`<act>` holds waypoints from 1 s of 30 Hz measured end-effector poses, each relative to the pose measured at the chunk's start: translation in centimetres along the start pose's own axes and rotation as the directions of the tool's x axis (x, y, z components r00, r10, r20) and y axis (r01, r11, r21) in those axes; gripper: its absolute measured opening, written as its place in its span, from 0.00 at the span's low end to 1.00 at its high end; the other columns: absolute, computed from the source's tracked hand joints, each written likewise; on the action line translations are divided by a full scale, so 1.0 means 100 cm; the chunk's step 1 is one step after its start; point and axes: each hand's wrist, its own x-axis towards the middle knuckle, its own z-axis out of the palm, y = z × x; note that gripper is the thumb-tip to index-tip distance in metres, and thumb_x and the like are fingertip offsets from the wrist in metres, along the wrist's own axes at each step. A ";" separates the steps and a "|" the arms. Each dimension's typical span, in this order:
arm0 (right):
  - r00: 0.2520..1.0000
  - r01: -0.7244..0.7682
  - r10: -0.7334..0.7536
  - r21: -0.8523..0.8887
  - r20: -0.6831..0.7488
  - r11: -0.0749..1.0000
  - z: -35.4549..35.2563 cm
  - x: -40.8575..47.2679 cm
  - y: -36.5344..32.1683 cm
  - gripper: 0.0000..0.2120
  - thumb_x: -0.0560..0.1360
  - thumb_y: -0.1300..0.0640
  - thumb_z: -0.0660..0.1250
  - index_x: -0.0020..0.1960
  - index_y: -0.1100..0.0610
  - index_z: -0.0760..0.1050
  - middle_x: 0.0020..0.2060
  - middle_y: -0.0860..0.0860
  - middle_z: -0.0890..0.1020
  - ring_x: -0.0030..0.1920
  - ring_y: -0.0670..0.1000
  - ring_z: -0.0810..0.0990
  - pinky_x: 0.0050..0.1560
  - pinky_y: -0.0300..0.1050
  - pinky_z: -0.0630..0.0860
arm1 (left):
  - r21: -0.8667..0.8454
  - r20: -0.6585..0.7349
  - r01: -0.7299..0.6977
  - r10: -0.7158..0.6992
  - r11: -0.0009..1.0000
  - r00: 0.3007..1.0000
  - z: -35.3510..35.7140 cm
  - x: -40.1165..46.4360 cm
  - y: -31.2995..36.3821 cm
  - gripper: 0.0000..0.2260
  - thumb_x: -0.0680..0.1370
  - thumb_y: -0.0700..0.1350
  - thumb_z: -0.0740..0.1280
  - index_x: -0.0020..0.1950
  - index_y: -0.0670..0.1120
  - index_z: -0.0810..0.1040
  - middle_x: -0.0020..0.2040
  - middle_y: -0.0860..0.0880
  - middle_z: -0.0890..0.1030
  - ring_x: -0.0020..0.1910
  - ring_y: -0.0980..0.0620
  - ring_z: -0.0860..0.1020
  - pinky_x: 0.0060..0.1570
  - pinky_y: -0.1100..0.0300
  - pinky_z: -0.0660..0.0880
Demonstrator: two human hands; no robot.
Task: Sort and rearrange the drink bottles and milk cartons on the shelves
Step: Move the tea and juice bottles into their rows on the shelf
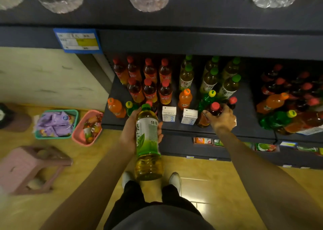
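Yellowish wood-pattern floor (218, 182), glossy, with a pale reflection caught near its middle. Dark blue-grey metal shelving unit (192, 43) is set along the far side; a blue-framed price label (78, 40) is fixed to its upper shelf edge. A cream wall panel (43, 76) is seen left of the shelving. On the floor, a teal basket (56, 124) and a pink basket (87, 127) are placed side by side, both filled with packets. A pink plastic stool (29, 168) is positioned nearer, at left. Lighting is dim.

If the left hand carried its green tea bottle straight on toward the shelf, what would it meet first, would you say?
Probably the red-capped bottle at the shelf's front edge, right behind the green tea bottle that the left hand holds, with a yellow-capped green bottle beside it. Depth is hard to judge.
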 end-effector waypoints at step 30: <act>0.996 0.079 -0.007 0.827 -0.091 0.557 -0.087 -0.046 -0.005 0.03 0.76 0.51 0.65 0.44 0.48 0.76 0.36 0.44 0.77 0.40 0.42 0.77 0.48 0.45 0.74 | -0.010 0.034 0.011 -0.011 1.000 0.999 0.032 0.012 -0.030 0.32 0.75 0.67 0.58 0.41 0.38 0.82 0.42 0.43 0.78 0.33 0.47 0.78 0.37 0.56 0.78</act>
